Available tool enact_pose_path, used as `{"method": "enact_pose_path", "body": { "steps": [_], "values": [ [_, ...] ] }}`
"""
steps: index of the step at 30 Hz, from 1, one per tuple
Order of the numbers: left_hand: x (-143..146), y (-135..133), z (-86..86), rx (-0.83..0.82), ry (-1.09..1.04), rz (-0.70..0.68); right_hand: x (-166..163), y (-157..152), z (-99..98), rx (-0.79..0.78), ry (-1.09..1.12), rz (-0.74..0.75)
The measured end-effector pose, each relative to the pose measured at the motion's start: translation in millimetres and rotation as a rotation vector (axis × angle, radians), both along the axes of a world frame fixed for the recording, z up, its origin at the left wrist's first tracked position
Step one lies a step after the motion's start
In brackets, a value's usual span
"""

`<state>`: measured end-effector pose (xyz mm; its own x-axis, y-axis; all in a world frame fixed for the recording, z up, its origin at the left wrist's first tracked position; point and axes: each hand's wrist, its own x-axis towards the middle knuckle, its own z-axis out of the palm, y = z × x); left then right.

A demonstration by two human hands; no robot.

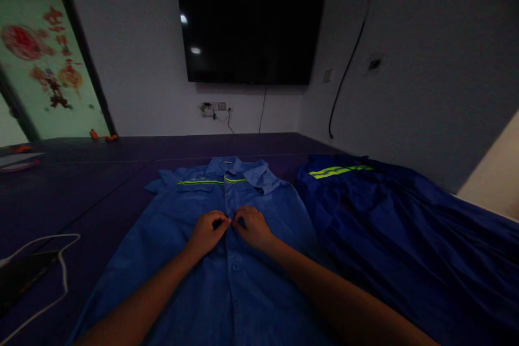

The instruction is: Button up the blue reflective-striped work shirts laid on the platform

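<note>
Grip: left hand [208, 231] and right hand [252, 225] pinch the light blue shirt [203, 281].
Button [236, 266]: lower down the shirt, looks done up.
Pinched spot: can't tell if fastened.

The room was dim, its strongest glow coming through the pale green glass door [28, 86] with red decorations. Two white glare spots sat on the wide black flat television [251, 32], which the wide lens skewed. Grain mottled the rough grey wall [430, 97], dark towards the upper right corner. Shadow swallowed folds in the glossy dark blue garment [389, 216], while the mid-blue cloth shirt [267, 243] showed softly, darkening towards the bottom edge.
</note>
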<state>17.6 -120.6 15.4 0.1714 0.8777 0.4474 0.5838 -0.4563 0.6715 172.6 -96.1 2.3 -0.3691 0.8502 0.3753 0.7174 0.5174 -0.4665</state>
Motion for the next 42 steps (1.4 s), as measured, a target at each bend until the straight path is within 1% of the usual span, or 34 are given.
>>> {"method": "enact_pose_path", "body": {
  "steps": [5, 9, 15, 19, 26, 30, 39, 42],
  "values": [
    [-1.1, 3.7, -4.0, 0.000, -0.008, 0.065, -2.0, -0.7, 0.5, 0.002, -0.016, -0.007],
    [-2.0, 5.5, -6.0, -0.006, -0.041, 0.064, -2.6, -0.7, 2.3, -0.010, -0.020, -0.037],
    [-0.5, 4.4, -5.8, 0.061, -0.076, 0.076, -4.0, 0.7, 4.2, -0.029, 0.004, -0.053],
    [-0.1, 3.4, -4.9, 0.075, -0.064, 0.061, -4.2, 0.5, 2.9, -0.023, 0.023, -0.059],
    [0.9, -1.3, -1.9, 0.103, 0.029, -0.007, -1.9, 4.1, -3.0, -0.018, 0.099, -0.001],
    [1.3, -4.4, -1.1, 0.127, 0.109, -0.044, -1.0, 5.3, -4.4, 0.002, 0.127, 0.060],
    [-0.5, -6.4, -1.0, 0.121, 0.204, -0.025, 0.7, 4.8, -7.6, 0.031, 0.190, 0.090],
    [-0.5, -7.1, -0.2, 0.111, 0.251, -0.046, 1.4, 5.4, -7.6, 0.031, 0.180, 0.100]
  ]
}}
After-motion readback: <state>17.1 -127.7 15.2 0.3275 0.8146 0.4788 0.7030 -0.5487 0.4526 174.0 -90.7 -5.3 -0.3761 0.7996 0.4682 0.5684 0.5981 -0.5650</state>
